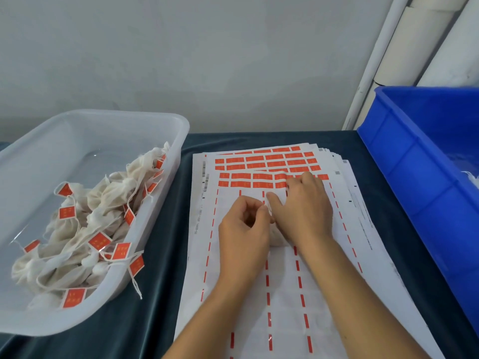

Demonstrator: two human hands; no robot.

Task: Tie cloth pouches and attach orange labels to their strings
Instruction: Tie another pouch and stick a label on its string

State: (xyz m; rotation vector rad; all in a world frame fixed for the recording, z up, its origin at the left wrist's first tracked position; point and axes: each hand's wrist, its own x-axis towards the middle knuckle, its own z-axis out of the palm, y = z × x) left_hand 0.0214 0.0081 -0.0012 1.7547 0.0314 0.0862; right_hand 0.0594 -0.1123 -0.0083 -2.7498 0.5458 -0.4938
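Hands work over label sheet [259, 294]: left hand [243, 229] curled, pinching string; right hand [303, 211] fingertips on orange labels [248, 180], print unreadable

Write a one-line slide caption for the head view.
Both hands, left hand and right hand, work over white sheets of orange labels beside a translucent plastic tub of labelled cloth pouches.

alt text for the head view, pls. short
Two hands work over a stack of label sheets: the left hand pinches something small, the right hand reaches the orange labels. A clear tub of tagged cloth pouches sits left, a blue bin right.
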